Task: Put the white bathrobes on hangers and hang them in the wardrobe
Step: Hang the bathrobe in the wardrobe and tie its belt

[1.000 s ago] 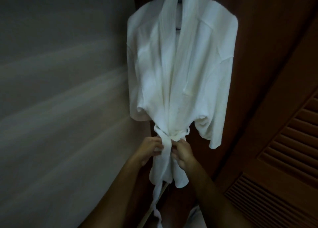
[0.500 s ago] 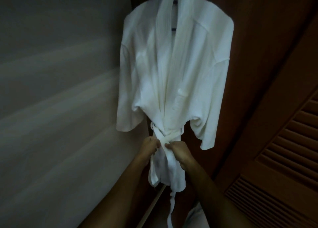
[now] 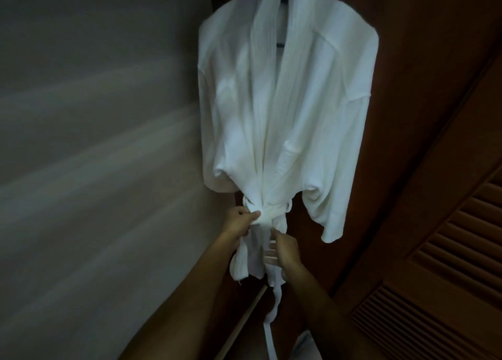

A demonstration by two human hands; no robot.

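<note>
A white bathrobe (image 3: 288,109) hangs in the dark wooden wardrobe (image 3: 423,60), on a dark hanger (image 3: 284,14) that shows only in the neck opening. Its white belt (image 3: 267,213) is wrapped around the waist, and one end trails down (image 3: 271,324) below the hem. My left hand (image 3: 240,221) pinches the belt at the knot on its left side. My right hand (image 3: 284,251) is lower, its fingers closed around the hanging belt end just under the knot.
A plain grey wall (image 3: 95,156) fills the left half. A louvred wooden door (image 3: 445,264) stands open at the right. A pale wooden edge (image 3: 244,321) runs along the wardrobe's bottom. A bit of white cloth (image 3: 303,346) shows at the bottom edge.
My right hand has dropped from the knot down along the hanging belt end. My left hand has stayed at the knot. The robe has swung slightly to the right.
</note>
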